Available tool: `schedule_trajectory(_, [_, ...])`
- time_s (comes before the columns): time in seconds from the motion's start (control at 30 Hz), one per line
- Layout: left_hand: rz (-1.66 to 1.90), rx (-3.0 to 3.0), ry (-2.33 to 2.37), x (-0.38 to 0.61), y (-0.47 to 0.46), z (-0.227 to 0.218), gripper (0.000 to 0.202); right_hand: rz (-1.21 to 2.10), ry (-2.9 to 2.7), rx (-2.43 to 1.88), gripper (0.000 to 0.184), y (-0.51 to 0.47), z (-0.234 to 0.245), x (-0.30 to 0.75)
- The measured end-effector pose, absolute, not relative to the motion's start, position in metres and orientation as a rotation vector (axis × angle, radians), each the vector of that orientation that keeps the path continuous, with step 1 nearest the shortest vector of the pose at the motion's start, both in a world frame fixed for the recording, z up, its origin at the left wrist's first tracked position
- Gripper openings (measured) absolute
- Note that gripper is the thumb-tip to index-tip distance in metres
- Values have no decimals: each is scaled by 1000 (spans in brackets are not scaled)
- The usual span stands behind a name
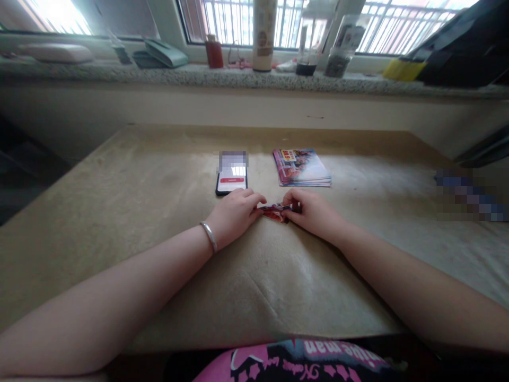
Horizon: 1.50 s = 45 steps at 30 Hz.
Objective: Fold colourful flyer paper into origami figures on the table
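Between my two hands, low over the table, is a small folded piece of colourful printed paper (275, 213). My left hand (238, 209), with a silver bangle at the wrist, pinches its left end. The right end is gripped between the thumb and fingers of my right hand (312, 212). Just beyond my left hand lies a phone (231, 187) with its screen lit, part of it blurred out. Past my right hand sits a stack of glossy printed leaflets (304, 167). Fingers cover both ends of the folded paper.
The table (159, 175) has a beige cover and reaches to the wall below a window. On the stone sill (222, 78) stand a red bottle (214, 51), a tall cylinder (264, 37), clear containers (345, 48) and a light green case (165, 53). A blurred-out object lies at the right.
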<state>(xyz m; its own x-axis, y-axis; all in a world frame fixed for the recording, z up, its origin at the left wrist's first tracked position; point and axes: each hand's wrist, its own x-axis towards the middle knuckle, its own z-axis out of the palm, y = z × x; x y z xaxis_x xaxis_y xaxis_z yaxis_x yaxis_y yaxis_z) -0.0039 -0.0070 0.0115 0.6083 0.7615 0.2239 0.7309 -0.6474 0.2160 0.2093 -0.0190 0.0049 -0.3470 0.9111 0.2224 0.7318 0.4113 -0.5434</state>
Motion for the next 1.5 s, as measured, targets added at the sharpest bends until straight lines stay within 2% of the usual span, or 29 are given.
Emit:
schedule_trajectory(0.33, [502, 2863, 1143, -2, -3, 8, 13, 280, -2391, -1217, 15, -18, 3, 207])
schedule_trajectory(0.67, [339, 3011, 1279, -1, -7, 14, 22, 174, -2471, -1349, 11, -17, 9, 208])
schedule_trajectory(1.07, [321, 3073, 1326, -4, -8, 16, 23, 12, -2530, -1483, 11, -23, 14, 211])
schedule_trajectory(1.3, [331, 3100, 1256, -4, -8, 17, 21, -20, -2609, -1286, 17, -22, 11, 208])
schedule_trajectory(1.5, [353, 3084, 1271, -5, -7, 16, 22, -39, -2587, -1406, 21, -22, 15, 209])
